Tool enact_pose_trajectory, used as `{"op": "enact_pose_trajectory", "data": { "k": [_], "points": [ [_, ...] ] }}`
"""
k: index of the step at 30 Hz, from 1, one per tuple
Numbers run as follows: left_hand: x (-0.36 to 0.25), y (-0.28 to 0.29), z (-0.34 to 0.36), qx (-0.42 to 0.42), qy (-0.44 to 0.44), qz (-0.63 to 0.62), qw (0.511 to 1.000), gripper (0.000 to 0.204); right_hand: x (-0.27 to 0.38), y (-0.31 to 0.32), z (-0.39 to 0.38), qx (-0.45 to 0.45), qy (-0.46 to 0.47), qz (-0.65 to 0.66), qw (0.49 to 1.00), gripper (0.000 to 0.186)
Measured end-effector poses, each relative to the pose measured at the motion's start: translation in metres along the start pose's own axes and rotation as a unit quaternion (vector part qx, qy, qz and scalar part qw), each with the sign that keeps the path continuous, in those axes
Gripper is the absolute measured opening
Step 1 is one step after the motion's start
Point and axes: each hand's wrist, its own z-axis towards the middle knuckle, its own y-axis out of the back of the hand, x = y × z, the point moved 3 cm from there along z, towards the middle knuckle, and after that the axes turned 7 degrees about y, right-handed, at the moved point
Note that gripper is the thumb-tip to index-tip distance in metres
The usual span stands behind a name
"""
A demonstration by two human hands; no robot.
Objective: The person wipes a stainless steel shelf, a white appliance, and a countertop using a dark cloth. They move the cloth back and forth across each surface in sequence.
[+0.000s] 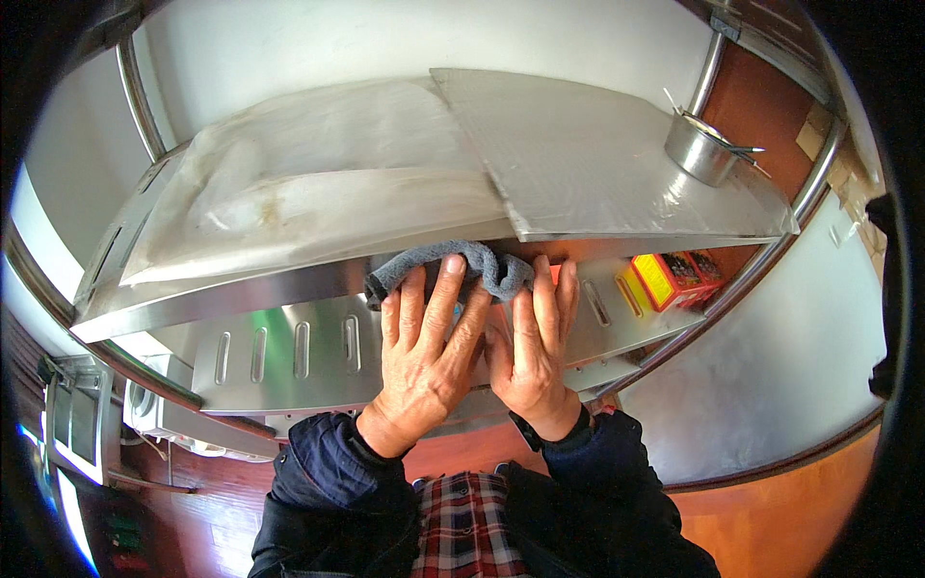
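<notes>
A dark grey cloth lies bunched in folds along the front edge of the upper metal shelf. My left hand holds it from the near side, fingers long over its lower edge; the thumb is mostly hidden. Close beside it, my right hand has its fingertips at the cloth's right end, thumb bent inward toward the left hand. Both forearms, in dark sleeves, come up from below.
Clear plastic sheeting covers the shelf's left part, a flat panel its right. A metal pot with utensils stands at the far right. On the slotted lower shelf sits a red and yellow box. Metal posts flank the shelving.
</notes>
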Motion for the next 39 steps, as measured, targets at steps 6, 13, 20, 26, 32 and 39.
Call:
{"op": "enact_pose_trajectory", "data": {
  "k": [6,13,20,26,32,39],
  "points": [
    [-0.052,-0.044,0.017,0.031,-0.001,-0.019,0.999,0.076,-0.065,0.035,-0.019,-0.026,0.014,-0.001,1.0,0.063],
    [-0.113,-0.093,0.035,0.051,-0.009,0.001,0.999,0.081,-0.136,0.077,-0.044,-0.049,-0.017,-0.024,0.998,0.062],
    [-0.168,-0.132,0.055,0.033,-0.021,0.026,0.999,0.074,-0.197,0.118,-0.062,-0.047,-0.045,-0.058,0.996,0.063],
    [-0.195,-0.157,0.058,0.038,0.006,0.001,0.999,0.087,-0.226,0.139,-0.072,-0.042,-0.046,-0.037,0.997,0.062],
    [-0.215,-0.177,0.059,0.066,-0.026,-0.013,0.997,0.093,-0.248,0.153,-0.079,-0.052,-0.059,-0.057,0.995,0.062],
    [-0.239,-0.192,0.075,0.081,-0.042,-0.028,0.995,0.091,-0.272,0.171,-0.085,-0.053,-0.082,-0.106,0.99,0.063]
  ]
}}
